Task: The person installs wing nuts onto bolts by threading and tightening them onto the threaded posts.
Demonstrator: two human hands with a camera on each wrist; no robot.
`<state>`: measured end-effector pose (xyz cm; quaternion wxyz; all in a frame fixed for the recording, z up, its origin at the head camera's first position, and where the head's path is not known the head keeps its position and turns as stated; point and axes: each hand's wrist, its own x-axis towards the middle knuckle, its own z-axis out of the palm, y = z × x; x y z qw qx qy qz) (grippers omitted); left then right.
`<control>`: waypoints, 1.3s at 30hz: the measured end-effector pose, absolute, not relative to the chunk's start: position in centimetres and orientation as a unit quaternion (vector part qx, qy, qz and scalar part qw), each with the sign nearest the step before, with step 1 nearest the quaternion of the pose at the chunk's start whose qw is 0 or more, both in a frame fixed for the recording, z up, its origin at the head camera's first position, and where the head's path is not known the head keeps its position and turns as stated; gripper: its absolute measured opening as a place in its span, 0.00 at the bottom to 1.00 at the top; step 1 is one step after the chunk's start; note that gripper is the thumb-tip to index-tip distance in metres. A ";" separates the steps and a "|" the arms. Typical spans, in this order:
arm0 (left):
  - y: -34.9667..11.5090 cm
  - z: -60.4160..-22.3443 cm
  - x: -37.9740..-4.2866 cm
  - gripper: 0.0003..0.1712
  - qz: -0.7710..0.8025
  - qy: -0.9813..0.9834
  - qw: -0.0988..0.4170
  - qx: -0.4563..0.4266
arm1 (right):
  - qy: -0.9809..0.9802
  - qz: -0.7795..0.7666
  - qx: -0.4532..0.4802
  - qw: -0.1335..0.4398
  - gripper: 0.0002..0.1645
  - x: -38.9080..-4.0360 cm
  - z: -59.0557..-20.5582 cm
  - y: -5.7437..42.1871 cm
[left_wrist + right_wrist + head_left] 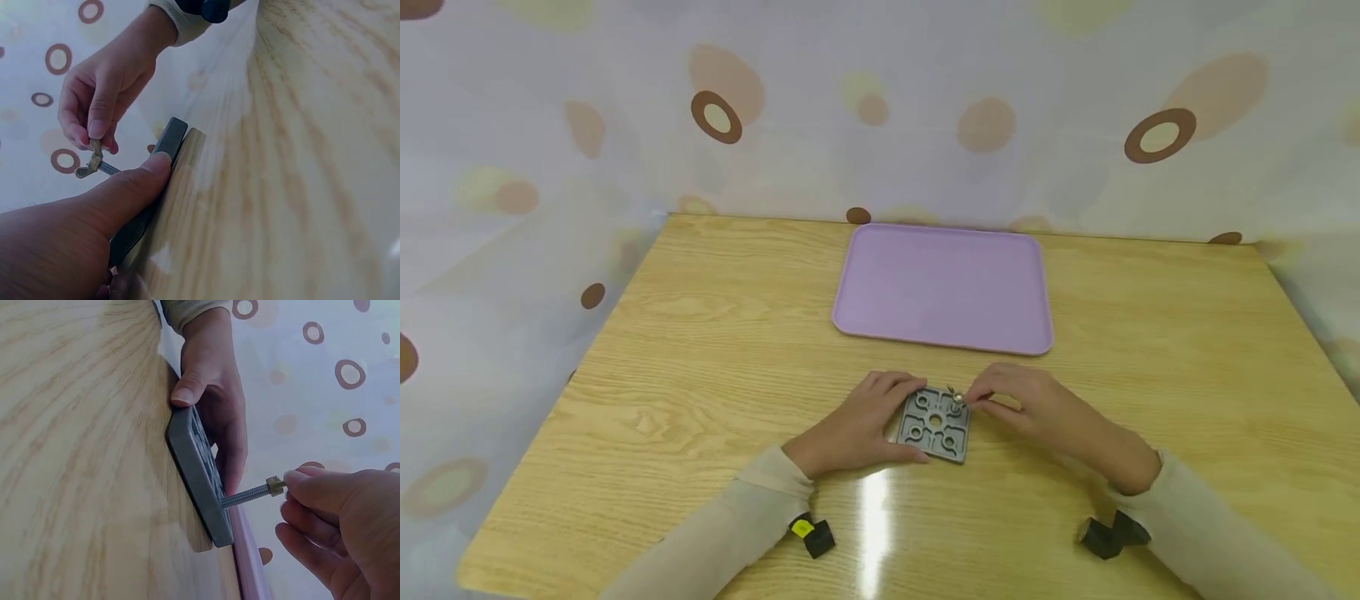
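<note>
Beige sleeves enter the head view at lower left and lower right, nearest the camera. Spotted cloth spans the upper frame. Wood-grain tabletop fills most of the remainder. Lilac tray sits at upper centre. Right hand, right of lower centre: fingers narrow, pinching a wing nut. Left hand, lower centre: fingers and thumb spread wide, gripping opposite edges of a plate. Grey metal plate, lower centre, between both hands. Threaded bolt projects from the plate near its upper-right corner. Brass wing nut is at the bolt's outer end.
</note>
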<state>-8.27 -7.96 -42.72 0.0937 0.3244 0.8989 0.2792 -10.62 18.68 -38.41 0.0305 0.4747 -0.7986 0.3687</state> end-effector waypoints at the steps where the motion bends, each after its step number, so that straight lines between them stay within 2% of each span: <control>1: -7.9 -42.7 -8.3 0.55 0.280 0.898 0.094 0.326 | -0.801 0.367 0.471 0.030 0.15 -10.5 -38.4 18.7; 4: -7.8 -42.5 -8.4 0.55 0.281 0.897 0.093 0.328 | -0.814 0.363 0.452 0.029 0.15 -10.3 -38.4 18.7; 9: -7.5 -42.3 -8.7 0.56 0.278 0.895 0.084 0.339 | -0.830 0.349 0.433 0.039 0.23 -10.2 -38.6 18.8; 13: -7.4 -42.5 -8.8 0.56 0.273 0.895 0.086 0.342 | -0.843 0.330 0.423 0.038 0.25 -10.1 -38.8 18.8; 21: -7.5 -42.6 -8.7 0.56 0.270 0.898 0.081 0.337 | -0.851 0.326 0.413 0.016 0.21 -10.3 -38.7 18.9; 33: -7.9 -42.8 -8.2 0.56 0.272 0.901 0.085 0.328 | -0.838 0.322 0.440 0.042 0.17 -10.9 -38.4 19.1; 39: -8.0 -42.7 -8.2 0.56 0.278 0.899 0.088 0.327 | -0.834 0.332 0.440 0.031 0.12 -10.9 -38.4 18.9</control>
